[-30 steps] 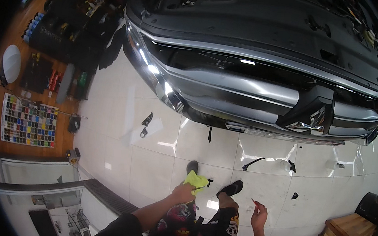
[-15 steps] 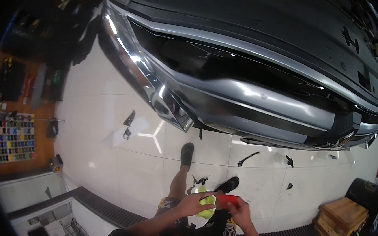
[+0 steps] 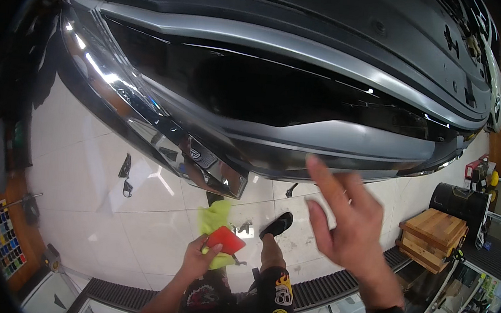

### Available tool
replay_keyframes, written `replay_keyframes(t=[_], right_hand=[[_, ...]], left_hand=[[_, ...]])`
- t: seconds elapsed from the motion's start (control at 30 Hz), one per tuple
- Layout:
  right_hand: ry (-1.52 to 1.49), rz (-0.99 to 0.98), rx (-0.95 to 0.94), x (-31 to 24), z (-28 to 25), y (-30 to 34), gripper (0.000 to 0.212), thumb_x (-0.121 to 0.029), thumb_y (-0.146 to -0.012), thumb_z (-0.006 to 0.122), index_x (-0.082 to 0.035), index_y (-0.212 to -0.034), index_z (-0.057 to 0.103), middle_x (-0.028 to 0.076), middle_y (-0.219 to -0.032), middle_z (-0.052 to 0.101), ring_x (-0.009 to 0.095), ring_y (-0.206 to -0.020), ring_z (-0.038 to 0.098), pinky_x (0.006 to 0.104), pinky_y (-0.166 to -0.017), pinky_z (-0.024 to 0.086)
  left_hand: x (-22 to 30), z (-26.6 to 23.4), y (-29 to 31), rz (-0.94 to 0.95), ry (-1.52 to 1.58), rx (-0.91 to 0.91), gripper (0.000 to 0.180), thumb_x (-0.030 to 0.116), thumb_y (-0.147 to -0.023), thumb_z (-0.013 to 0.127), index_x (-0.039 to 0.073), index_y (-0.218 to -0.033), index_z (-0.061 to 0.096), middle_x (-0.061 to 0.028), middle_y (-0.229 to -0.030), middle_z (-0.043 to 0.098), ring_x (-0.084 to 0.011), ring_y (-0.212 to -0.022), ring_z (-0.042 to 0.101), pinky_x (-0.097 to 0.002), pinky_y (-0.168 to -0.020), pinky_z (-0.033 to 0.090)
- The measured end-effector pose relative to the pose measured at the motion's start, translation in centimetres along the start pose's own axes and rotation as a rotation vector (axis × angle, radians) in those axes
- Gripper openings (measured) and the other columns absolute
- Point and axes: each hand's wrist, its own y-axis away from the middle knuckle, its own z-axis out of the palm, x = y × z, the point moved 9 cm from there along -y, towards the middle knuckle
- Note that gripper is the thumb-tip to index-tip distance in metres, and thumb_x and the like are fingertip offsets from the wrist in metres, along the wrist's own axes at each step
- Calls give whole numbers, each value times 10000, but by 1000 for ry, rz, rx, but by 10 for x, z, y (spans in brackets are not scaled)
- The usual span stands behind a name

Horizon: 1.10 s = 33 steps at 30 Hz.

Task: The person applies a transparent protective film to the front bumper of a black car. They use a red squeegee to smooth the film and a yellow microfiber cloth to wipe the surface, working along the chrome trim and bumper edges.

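Observation:
In front of my legs my left hand [image 3: 196, 260] is closed, gripping a flat red squeegee [image 3: 227, 240] together with a crumpled yellow-green cloth [image 3: 214, 215]. The cloth hangs above and below the squeegee. My right hand [image 3: 349, 219], slightly blurred, is lifted before the car's front with nothing in it. Its index finger stretches toward the lower grey trim, and the thumb stands apart. Whether the fingertip touches the car [image 3: 347, 139] cannot be made out. The car's front end is grey and glossy black, with a chrome-edged headlight [image 3: 114, 79] at left.
Dark trim pieces [image 3: 125, 166] lie on the pale tiled floor [image 3: 76, 171], some near my feet. Stacked wooden boxes [image 3: 435, 229] and a black drum [image 3: 455, 201] stand at right. A dark ribbed edge [image 3: 125, 291] runs behind me. Colour swatches [image 3: 8, 236] hang at left.
The red squeegee has passed from my right hand to my left, beside the cloth. My right hand has risen toward the car, and I have moved closer to it.

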Motion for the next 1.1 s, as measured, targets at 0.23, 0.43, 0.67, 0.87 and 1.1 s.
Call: replay_keyframes(t=[0.23,0.43,0.67,0.87,1.1], right_hand=[[224,3,-51,-4,-14,-37,605,-77,-846,729,-149,-1432,595,77,-851,533,228,-655,583,345,-595,493],[216,-67,-24,-8,-15,-33,646,-49,-827,736,-139,-1448,583,84,-816,552,237,-629,590,362,-597,503],[158,115,-37,-30,26,-23,920,-144,-861,747,117,-1563,211,151,-812,636,266,-603,658,350,-566,541],[14,177,-302,-74,31,-28,817,-209,-930,682,85,-1558,249,203,-912,672,337,-716,687,402,-680,571],[-342,7,-226,-136,54,45,656,-286,-927,728,-3,-1457,465,191,-1017,691,394,-860,686,437,-811,565]], left_hand=[[-6,-4,3,-33,13,4,309,214,-952,740,-33,-1120,662,-99,-944,735,-160,-848,697,-309,-761,552],[-15,9,13,-48,2,-25,364,259,-948,745,-37,-1152,688,-125,-968,743,-182,-852,717,-320,-762,557],[13,3,12,-16,-106,-43,383,280,-940,749,-34,-1153,704,-136,-1016,738,-222,-901,723,-338,-804,553],[22,-11,26,47,-283,-86,371,289,-935,748,6,-1173,709,-137,-1027,732,-237,-931,714,-362,-835,543],[93,-33,70,135,-32,-242,311,222,-970,695,2,-1189,678,-112,-1056,704,-193,-964,660,-326,-878,508]])
